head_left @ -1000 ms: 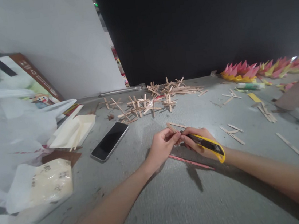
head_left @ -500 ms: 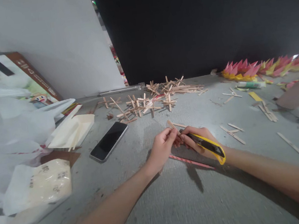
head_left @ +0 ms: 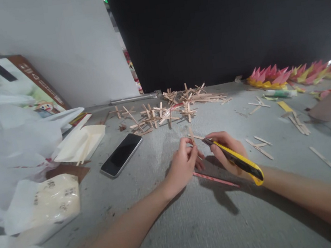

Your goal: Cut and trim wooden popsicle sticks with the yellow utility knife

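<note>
Pinched between the fingers of my left hand is a flat wooden craft stick, its upper end pointing up and away from me. My right hand is wrapped round a yellow and black box cutter, its front end angled toward the stick but apart from it. Whether the blade is out cannot be made out. Below both hands a thin pink-red patterned strip lies on the grey table. Another wooden stick shows just behind my fingers.
Beyond my hands lies a heap of crossed wooden sticks. A phone, a tray and a wrapped packet are at left. Loose sticks, a glue tube and pink-yellow paper flowers are at right.
My right hand with the box cutter has drawn back to the right, away from the stick. In my left hand the stick has tipped more upright.
</note>
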Demonstrator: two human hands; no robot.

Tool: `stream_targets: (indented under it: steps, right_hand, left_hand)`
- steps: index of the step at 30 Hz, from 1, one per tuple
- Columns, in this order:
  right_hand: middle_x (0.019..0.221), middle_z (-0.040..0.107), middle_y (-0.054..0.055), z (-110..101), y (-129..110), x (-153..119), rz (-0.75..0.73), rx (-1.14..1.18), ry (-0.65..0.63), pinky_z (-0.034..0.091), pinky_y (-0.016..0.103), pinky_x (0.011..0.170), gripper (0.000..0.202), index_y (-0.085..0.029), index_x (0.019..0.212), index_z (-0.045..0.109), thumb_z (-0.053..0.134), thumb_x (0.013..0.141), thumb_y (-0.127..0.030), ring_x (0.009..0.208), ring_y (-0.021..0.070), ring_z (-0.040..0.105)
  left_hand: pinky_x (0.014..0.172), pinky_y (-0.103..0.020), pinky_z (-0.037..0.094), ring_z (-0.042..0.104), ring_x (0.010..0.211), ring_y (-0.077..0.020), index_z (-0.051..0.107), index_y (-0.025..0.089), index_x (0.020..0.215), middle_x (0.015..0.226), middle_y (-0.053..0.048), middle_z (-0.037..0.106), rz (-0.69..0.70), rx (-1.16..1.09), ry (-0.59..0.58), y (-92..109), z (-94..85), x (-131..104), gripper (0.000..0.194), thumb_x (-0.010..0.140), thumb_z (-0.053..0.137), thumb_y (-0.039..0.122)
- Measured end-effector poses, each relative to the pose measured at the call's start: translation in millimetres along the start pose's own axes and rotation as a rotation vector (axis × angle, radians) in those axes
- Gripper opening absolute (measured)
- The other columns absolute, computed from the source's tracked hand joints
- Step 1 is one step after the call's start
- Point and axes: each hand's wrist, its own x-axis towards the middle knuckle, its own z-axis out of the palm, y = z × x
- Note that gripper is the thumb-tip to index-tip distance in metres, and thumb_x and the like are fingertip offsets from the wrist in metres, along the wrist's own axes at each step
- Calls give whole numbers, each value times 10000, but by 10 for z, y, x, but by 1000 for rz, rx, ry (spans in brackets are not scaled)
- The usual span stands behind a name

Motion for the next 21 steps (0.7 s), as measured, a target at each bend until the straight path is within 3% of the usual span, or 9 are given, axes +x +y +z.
stream_targets:
  steps: [3,6,14,21]
  right_hand:
    - [968,770,78,32,30,-60,-22,43,3,577,342,692,220,-249,1179,608,565,1024,-398,787,224,753]
    - [978,774,90,58,33,-81,-30,10,-11,586,375,719,214,-262,1151,626,570,1011,-415,810,251,759]
    - [859,752,61,58,6,-54,19,46,-53,562,371,606,240,-264,1149,617,550,1014,-451,642,216,707]
    - [873,745,76,52,-1,-57,-20,18,-49,569,388,666,210,-256,1156,599,530,1019,-399,701,238,722]
  left_hand:
    - [556,-267,542,668,557,-147,520,220,1116,757,5,692,-2,46,-18,6,2,-5,338,1010,541,540]
    - [587,-261,544,681,595,-144,594,199,987,757,-5,688,-5,90,-4,19,-5,-12,326,1016,540,520]
    - [524,-245,490,668,552,-147,575,211,951,697,4,693,33,196,1,-37,-25,-44,275,1040,513,463]
    - [578,-246,467,640,571,-134,529,224,953,689,26,666,83,312,-19,-4,-9,-73,211,1066,463,389]
